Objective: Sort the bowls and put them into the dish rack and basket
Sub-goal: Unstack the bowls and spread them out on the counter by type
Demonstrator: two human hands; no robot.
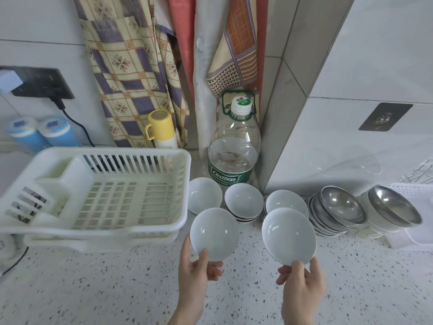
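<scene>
Evidently mid-sort, the left hand [199, 266] and right hand [302, 280] each pinch a white ceramic bowl [214, 233] [289, 235] by its near rim, tilted up off the worktop [117, 289], probably bound for the empty dish rack [98, 191] at its left edge.

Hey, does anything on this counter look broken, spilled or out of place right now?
Nothing looks broken or spilled. The left hand and right hand each hold a white bowl at the near rim, tilted. The metal bowl stacks lean a little, and the dish rack holds no bowls.
</scene>
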